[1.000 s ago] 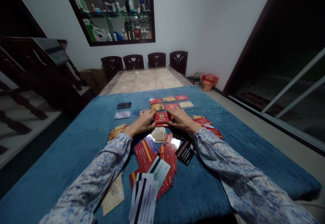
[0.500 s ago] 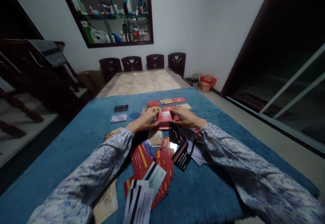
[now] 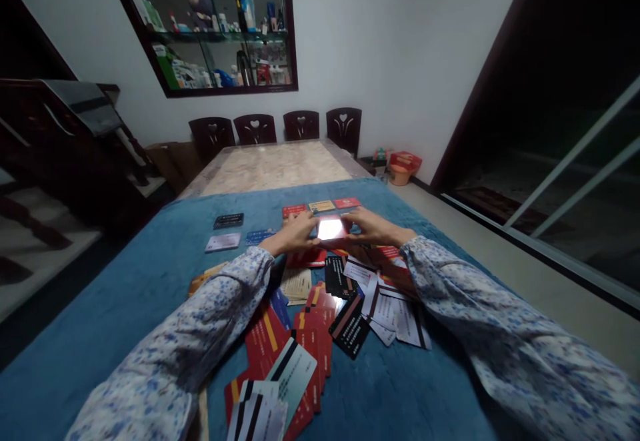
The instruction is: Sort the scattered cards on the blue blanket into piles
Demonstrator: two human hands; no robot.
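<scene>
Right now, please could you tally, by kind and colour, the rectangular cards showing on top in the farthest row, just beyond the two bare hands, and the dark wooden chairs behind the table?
Red rectangular cards: 2
Yellowish rectangular card: 1
Dark wooden chairs: 4
Total: 7

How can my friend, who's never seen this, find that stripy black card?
Start at the blue cloth over the near part of the table, between the two floral sleeves. Find where the red cards on the left meet the whitish cards on the right: a slanted black card lies there. A brownish-pink stripe runs along it, while the other black card just beyond shows no such stripe.
</scene>
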